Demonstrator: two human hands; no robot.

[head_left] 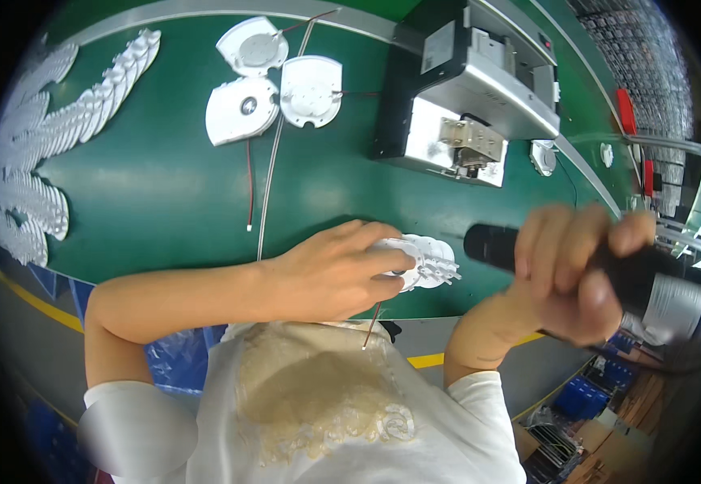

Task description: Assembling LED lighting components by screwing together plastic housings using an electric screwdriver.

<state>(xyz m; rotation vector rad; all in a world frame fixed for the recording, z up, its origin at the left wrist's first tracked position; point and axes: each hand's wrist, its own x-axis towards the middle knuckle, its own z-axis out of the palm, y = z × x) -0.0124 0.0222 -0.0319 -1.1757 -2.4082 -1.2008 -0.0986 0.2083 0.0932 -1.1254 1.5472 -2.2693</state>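
Half the white part (424, 262) under left hand (330, 270)

Dark green workbench surface (165, 194) fills most of the view, glossy, with soft overhead glare. Pale grey rail (205, 10) runs along its far edge. Grey and black metal bench machine (479, 81) sits at the far right of the bench. Rows of white finned plastic parts (36, 153) lie stacked at left. Grey floor (36, 339) below the near edge, marked with a yellow line (40, 306). Blue bins (580, 399) stand lower right. Bright daylight at the right rim.
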